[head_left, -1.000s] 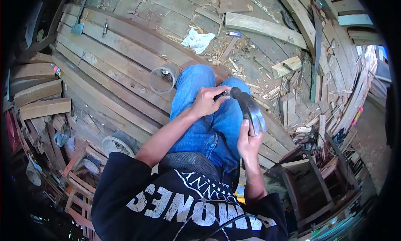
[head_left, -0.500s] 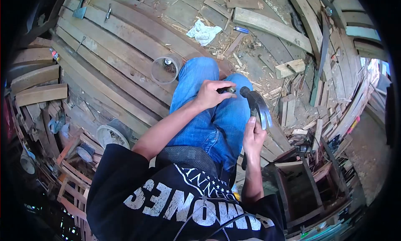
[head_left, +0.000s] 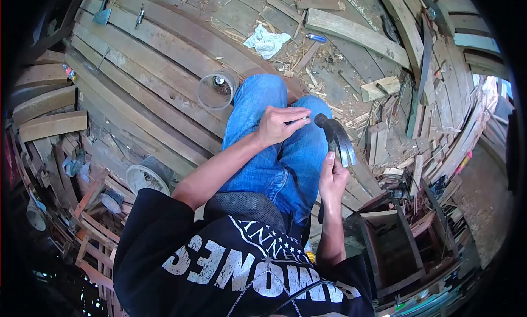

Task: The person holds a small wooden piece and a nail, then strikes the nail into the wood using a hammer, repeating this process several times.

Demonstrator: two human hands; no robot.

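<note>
Over the jeans-clad knees, my left hand (head_left: 274, 126) is closed in a pinch, fingers pointing right. A small piece with a pale end (head_left: 304, 118) shows at its fingertips; I cannot tell what kind of thing it is. My right hand (head_left: 333, 182) is wrapped round the handle of a claw hammer (head_left: 338, 140), near the head. The hammer's round striking face points up and left, just right of the left fingertips, and its claw curves down to the right. Left of the knees, a clear plastic tub (head_left: 215, 92) with metal bits inside stands on the planks.
Long wooden boards (head_left: 148, 64) cover the floor at the left. A white rag (head_left: 266, 41), a blue lighter-like item (head_left: 317, 38) and wood splinters lie ahead. A thick timber (head_left: 357, 35) lies upper right. A bucket (head_left: 147, 178) stands lower left, a wooden frame (head_left: 392, 251) lower right.
The left fingers have straightened and turned the small piece, so its pale end now shows instead of a dark body. The hammer has barely moved.
</note>
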